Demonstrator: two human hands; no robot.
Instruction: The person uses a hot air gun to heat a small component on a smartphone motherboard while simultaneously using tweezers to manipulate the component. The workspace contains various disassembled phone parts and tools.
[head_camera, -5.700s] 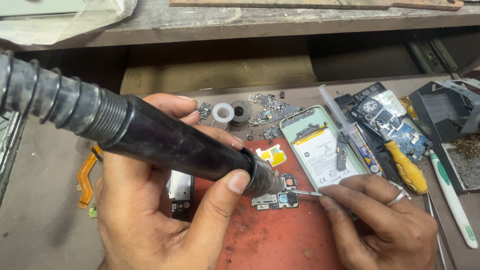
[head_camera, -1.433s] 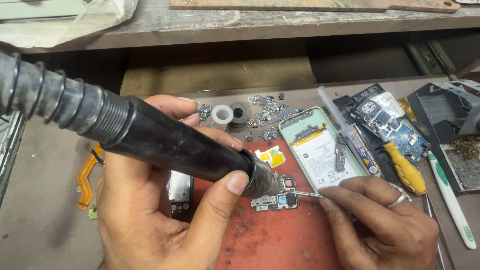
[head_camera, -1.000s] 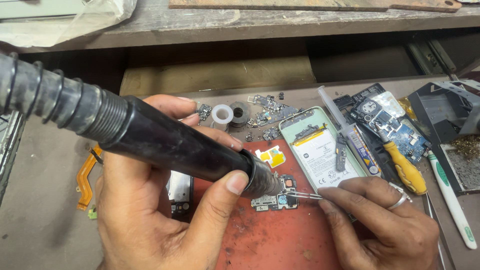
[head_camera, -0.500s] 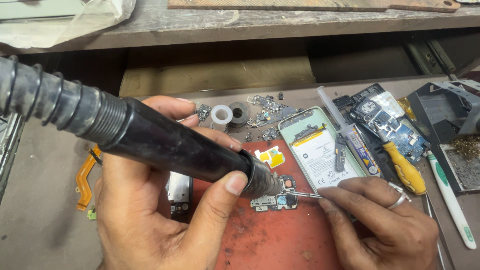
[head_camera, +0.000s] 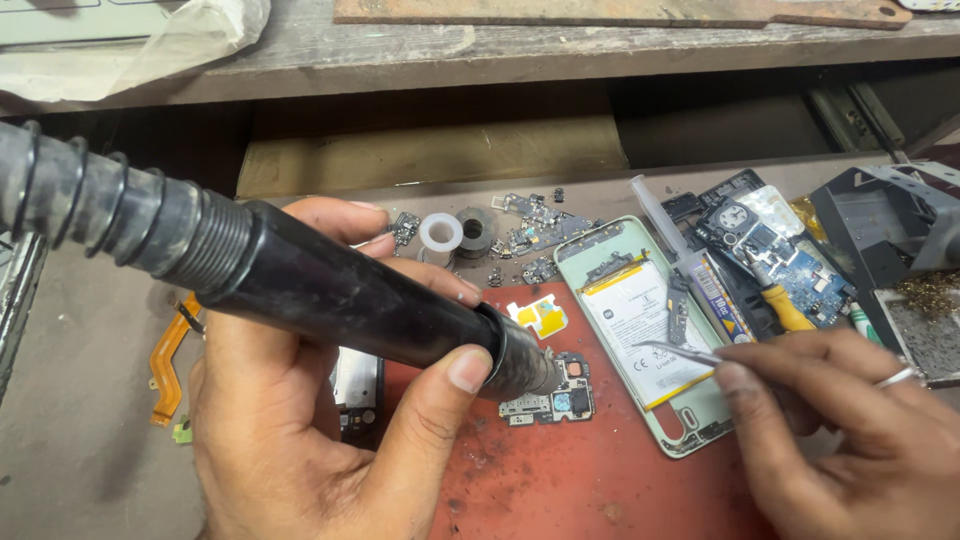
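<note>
The left hand (head_camera: 300, 420) is wrapped around the black barrel of a hot-air gun (head_camera: 340, 290), thumb pressed on its side near the metal nozzle and fingers curled behind it, so the grip is clamped firmly on the tool. A ribbed black hose runs from the barrel up to the left edge of the view. The nozzle points down at a small circuit board (head_camera: 555, 395) lying on the red work mat (head_camera: 600, 480), its tip just above the board's left edge. The right hand (head_camera: 860, 430) pinches a pair of metal tweezers (head_camera: 680, 351) between thumb and fingers, their points raised over the opened phone back (head_camera: 640, 330) with its white battery, just right of the board. An orange flex cable (head_camera: 165, 365) lies well left.
</note>
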